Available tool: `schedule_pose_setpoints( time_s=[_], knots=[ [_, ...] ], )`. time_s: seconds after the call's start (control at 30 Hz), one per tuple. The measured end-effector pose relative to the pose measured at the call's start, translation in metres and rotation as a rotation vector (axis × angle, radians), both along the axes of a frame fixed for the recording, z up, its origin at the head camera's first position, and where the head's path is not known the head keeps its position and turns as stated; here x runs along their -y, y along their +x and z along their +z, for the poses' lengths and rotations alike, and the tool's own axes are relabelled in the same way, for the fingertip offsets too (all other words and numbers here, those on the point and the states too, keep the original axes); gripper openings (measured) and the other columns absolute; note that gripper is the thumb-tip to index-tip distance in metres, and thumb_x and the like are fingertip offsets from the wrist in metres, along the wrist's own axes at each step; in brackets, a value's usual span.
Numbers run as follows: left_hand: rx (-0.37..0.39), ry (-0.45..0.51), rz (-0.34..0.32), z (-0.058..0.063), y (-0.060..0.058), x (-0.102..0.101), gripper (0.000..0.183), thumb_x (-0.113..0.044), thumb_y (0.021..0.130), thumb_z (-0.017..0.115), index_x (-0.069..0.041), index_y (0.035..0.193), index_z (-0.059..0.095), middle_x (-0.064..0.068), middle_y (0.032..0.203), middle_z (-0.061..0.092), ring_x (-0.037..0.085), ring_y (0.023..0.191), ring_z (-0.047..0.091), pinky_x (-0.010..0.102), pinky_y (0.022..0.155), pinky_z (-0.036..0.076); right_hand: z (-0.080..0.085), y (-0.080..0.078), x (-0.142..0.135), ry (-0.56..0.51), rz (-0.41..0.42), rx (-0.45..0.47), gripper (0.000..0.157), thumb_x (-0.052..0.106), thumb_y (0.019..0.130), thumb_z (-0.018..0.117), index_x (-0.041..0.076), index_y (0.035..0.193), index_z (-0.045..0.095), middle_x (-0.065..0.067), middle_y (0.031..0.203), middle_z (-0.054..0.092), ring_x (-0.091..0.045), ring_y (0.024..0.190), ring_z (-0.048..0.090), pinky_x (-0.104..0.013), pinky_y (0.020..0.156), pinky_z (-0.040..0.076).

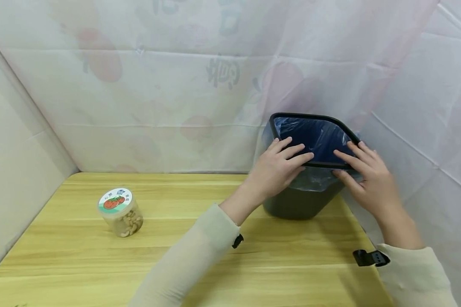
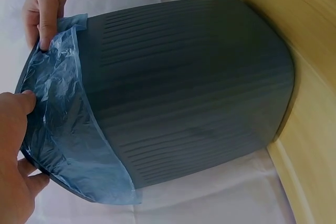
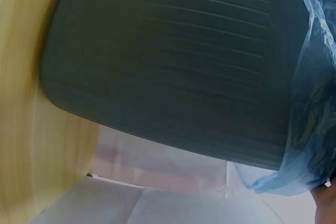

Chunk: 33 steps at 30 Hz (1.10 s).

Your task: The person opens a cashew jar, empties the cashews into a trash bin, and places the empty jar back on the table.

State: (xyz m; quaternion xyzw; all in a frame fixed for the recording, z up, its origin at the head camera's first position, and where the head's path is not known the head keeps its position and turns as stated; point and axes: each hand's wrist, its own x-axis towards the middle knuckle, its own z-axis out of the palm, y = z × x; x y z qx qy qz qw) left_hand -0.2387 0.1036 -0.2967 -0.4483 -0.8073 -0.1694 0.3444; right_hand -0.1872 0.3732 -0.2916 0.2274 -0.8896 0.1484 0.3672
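Observation:
A dark grey trash can (image 1: 299,202) stands upright on the wooden table at the back right. Its mouth is lined with a translucent blue trash bag (image 2: 63,103), whose edge hangs down outside below the black rim (image 1: 311,116). My left hand (image 1: 272,168) grips the near-left part of the rim, fingers over the top and thumb on the outer side. At the near-right corner, my right hand (image 1: 370,183) holds the rim likewise, its thumb (image 2: 47,30) pressed against the bag outside. The ribbed wall (image 3: 210,51) of the can fills most of the right wrist view.
A clear jar (image 1: 124,219) of nuts with a tomato-printed lid stands on the left of the table (image 1: 169,238). Pale printed cloth (image 1: 157,85) hangs behind the table, and a white cloth wall (image 1: 438,128) runs close to the can's right side.

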Motion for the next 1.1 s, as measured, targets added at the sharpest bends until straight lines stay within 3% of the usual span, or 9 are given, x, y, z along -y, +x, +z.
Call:
schedule_pose_setpoints(
  time_s=[0.3,0.67,1.1],
  knots=[
    [-0.041,0.011,0.023,-0.004,0.003,0.011,0.036,-0.032,0.102,0.058,-0.026,0.137,0.063,0.001,0.141,0.06,0.029,0.138,0.048,0.048,0.114,0.038,0.0,0.001,0.011,0.014,0.022,-0.004,0.046,0.04,0.094,0.069,0.016,0.133,0.066,-0.014,0.149,0.05,-0.038,0.144,0.037,-0.054,0.121,0.021],
    [-0.057,0.042,0.03,-0.006,0.01,0.024,0.035,-0.031,0.102,0.058,-0.026,0.136,0.064,0.002,0.14,0.061,0.029,0.138,0.048,0.048,0.113,0.038,-0.001,0.003,0.022,0.015,0.037,0.014,0.046,0.031,0.091,0.073,0.017,0.135,0.065,-0.012,0.151,0.048,-0.038,0.145,0.035,-0.057,0.121,0.019],
    [-0.067,0.078,0.043,-0.009,0.016,0.039,0.034,-0.03,0.101,0.06,-0.025,0.134,0.065,0.004,0.139,0.061,0.03,0.137,0.048,0.05,0.113,0.038,-0.004,0.001,0.038,-0.002,0.07,-0.029,0.047,0.043,0.094,0.067,0.017,0.132,0.067,-0.012,0.148,0.051,-0.037,0.144,0.038,-0.056,0.12,0.021]
  ],
)
